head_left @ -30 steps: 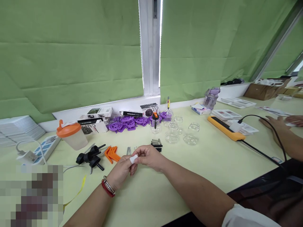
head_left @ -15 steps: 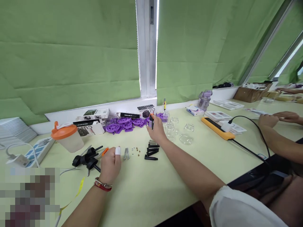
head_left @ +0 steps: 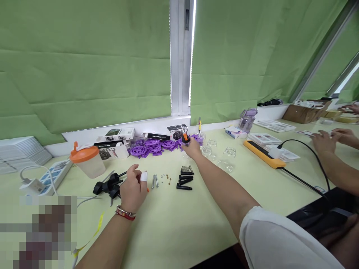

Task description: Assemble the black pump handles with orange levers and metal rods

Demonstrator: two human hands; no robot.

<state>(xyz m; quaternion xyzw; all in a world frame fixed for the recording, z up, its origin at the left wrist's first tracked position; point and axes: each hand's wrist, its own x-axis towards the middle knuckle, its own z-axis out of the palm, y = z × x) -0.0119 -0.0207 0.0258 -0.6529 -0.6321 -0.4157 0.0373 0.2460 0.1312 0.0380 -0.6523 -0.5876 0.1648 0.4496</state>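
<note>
Purple parts [head_left: 153, 145] left of right hand [head_left: 193, 148], glass jars [head_left: 226, 165] right.

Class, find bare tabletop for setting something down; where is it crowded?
Bare: between the left forearm and right forearm, nearer than the black tubes; also between the right forearm and yellow power strip. Crowded: toward the back, with purple parts, boxes and glass jars.
</note>
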